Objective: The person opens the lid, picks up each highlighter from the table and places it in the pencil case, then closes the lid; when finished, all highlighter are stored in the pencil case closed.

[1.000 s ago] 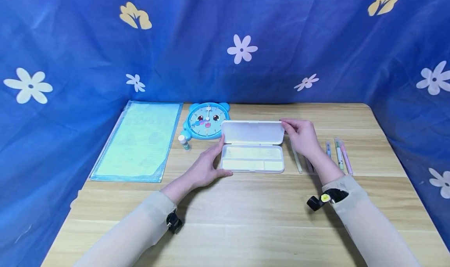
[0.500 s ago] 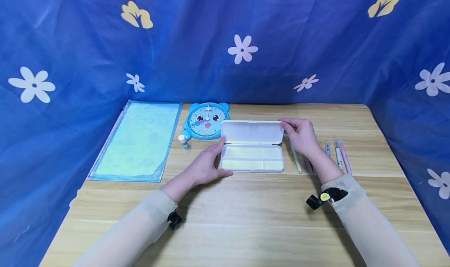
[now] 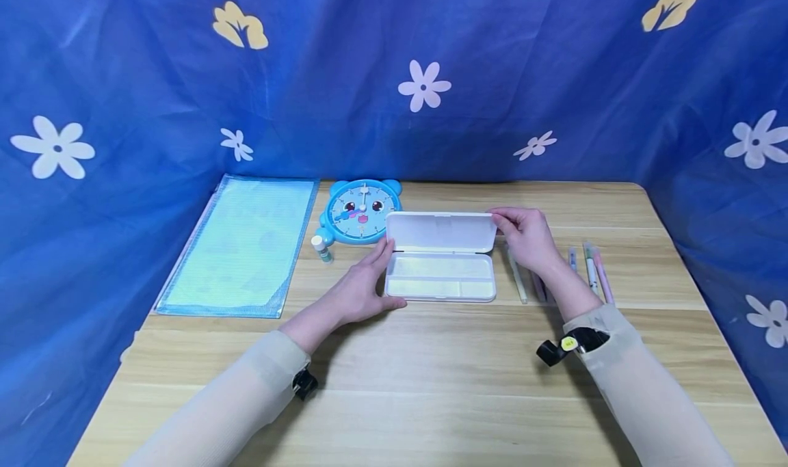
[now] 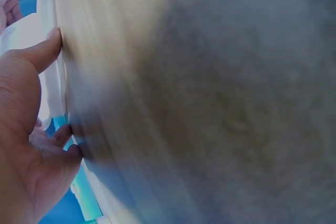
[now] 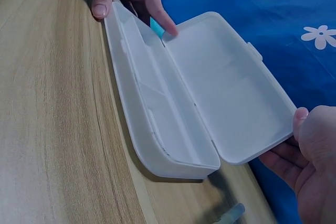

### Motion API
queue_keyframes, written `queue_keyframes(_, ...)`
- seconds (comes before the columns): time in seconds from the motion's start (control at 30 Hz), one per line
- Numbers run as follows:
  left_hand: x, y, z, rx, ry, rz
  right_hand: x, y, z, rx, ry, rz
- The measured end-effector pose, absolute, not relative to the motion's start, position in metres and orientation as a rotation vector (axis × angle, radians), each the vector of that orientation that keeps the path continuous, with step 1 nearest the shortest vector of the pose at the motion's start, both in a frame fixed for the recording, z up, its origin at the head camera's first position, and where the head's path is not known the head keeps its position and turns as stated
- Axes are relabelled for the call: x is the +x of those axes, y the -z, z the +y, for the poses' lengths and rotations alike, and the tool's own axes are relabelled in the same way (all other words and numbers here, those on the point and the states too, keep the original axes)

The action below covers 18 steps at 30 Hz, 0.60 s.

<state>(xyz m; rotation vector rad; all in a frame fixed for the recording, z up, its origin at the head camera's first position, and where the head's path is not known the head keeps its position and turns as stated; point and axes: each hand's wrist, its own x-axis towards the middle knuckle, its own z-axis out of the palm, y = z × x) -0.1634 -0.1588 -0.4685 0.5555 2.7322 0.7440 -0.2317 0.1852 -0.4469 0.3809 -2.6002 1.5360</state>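
Note:
A white plastic pencil case (image 3: pixel 440 267) lies in the middle of the table with its lid (image 3: pixel 440 232) raised at the back. Inside, dividers form a long compartment and shorter ones in front, all bare. My left hand (image 3: pixel 360 292) holds the case's left end, thumb at the front corner and fingers behind. The right wrist view shows that thumb on the front wall and a finger by the hinge. At the lid's upper right corner, my right hand (image 3: pixel 528 240) pinches the edge, thumb on the inner side. In the left wrist view, the left hand (image 4: pixel 31 98) hides part of the case.
Several pens, among them a white pen (image 3: pixel 517 275) and a pink pen (image 3: pixel 605 275), lie right of the case, partly behind the right forearm. A blue toy clock (image 3: pixel 363 210), a small white-capped tube (image 3: pixel 322 249) and a blue mesh folder (image 3: pixel 237 248) are to its left.
Both hands keep their places on the pencil case. The lid stays raised, with its top edge a touch lower than before.

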Motion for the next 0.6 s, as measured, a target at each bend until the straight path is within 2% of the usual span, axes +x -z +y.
queue_keyframes(0.6,-0.175,0.454,-0.172,0.638,-0.759,2.647,-0.231,0.448,0.186,0.394,-1.518,-2.552)
